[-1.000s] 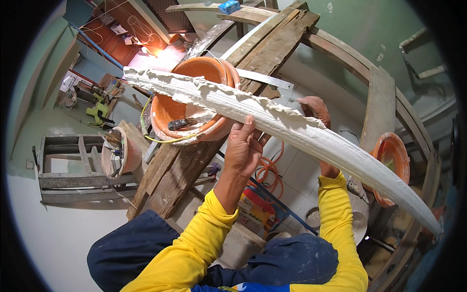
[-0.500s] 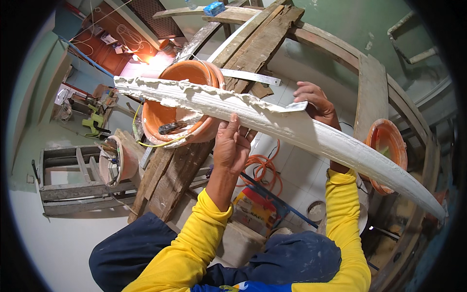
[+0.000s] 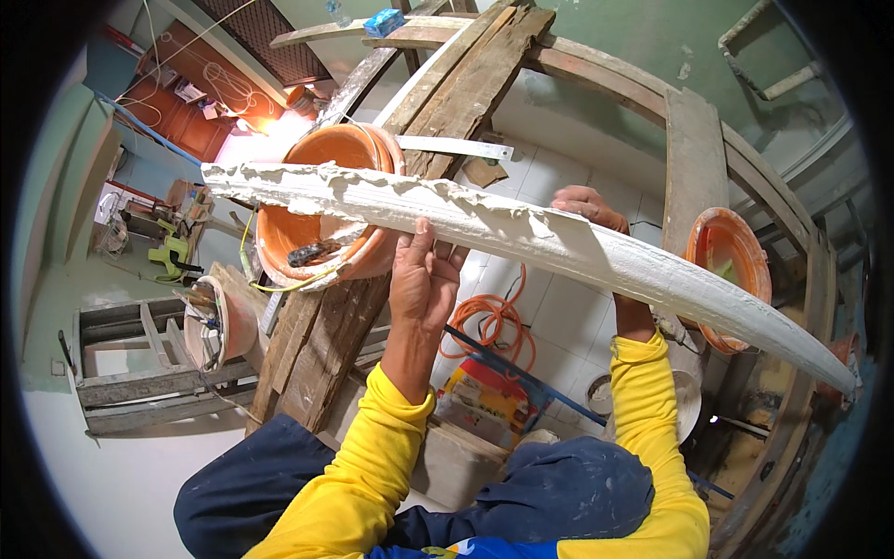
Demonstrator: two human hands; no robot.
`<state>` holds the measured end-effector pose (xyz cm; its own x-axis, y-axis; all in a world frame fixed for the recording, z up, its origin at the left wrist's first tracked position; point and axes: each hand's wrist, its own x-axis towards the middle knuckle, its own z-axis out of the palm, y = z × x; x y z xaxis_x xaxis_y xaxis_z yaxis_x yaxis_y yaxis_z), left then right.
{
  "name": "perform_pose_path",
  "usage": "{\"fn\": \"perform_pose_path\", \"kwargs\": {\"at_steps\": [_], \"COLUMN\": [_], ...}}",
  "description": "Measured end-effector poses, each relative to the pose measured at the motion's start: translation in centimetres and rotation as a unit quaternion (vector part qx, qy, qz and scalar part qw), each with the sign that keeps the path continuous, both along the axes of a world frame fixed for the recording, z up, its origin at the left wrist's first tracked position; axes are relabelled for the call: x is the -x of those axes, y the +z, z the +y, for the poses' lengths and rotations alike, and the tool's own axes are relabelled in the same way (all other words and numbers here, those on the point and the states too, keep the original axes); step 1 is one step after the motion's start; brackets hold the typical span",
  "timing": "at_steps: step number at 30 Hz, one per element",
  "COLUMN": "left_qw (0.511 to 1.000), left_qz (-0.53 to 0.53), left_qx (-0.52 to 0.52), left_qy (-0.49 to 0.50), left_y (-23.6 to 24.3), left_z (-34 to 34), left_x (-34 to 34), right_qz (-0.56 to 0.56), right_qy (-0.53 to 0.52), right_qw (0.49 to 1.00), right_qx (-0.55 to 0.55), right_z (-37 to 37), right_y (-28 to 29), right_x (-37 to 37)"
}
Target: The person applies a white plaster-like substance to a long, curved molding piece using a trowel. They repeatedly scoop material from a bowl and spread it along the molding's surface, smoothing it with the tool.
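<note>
A long, curved white plaster moulding (image 3: 521, 238) stretches across the view, from over a bucket at left to the far right. Ragged wet plaster lines its upper edge on the left half. My left hand (image 3: 425, 279) grips it from below, thumb on the near face and fingers underneath. Behind the moulding's upper edge, my right hand (image 3: 594, 207) has its fingers closed round a flat scraper, which is almost wholly hidden. Below the moulding's left part stands an orange bucket (image 3: 377, 256) caked with plaster, a dark-handled tool (image 3: 312, 252) inside it.
Wooden planks (image 3: 326, 349) run beneath the bucket. Another orange bucket (image 3: 756, 279) stands at right, close behind the moulding. A coiled orange hose (image 3: 494, 324) lies on the tiles. At left are a wooden frame (image 3: 140, 377) and a tool pail (image 3: 237, 321). A metal straightedge (image 3: 456, 146) lies across the planks.
My right hand has lowered behind the moulding's edge, and its fingers have curled in; the scraper blade that showed is now mostly hidden. My left hand keeps its hold. The whole view has shifted slightly.
</note>
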<state>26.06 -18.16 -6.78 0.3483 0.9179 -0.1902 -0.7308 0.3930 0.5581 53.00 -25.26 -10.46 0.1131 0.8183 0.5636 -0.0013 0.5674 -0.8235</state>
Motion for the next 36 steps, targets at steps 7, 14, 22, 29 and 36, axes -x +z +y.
{"fn": "perform_pose_path", "kwargs": {"at_steps": [7,14,22,29,36], "left_qw": [1.000,1.000,1.000,1.000,1.000], "left_qz": [0.005,-0.015,-0.023,-0.023,-0.002], "left_qx": [-0.012,-0.008,-0.008,-0.002,-0.022], "left_qy": [0.003,-0.010,-0.016,-0.015,-0.015], "left_y": [-0.2,-0.5,-0.2,-0.6,-0.2], "left_z": [0.0,0.0,-0.1,0.2,0.4], "left_x": [0.0,0.1,0.2,0.4,-0.3], "right_qz": [0.071,-0.152,-0.343,0.051,-0.049], "right_qy": [-0.135,-0.252,-0.229,-0.104,-0.213], "right_qw": [0.988,0.955,0.907,0.993,0.931], "right_qx": [0.016,0.040,-0.087,0.039,0.291], "right_z": [-0.5,3.5,8.7,6.3,-5.7], "right_y": [-1.9,-1.2,3.3,-3.5,-4.7], "right_x": [-0.6,2.6,7.2,3.1,4.8]}}
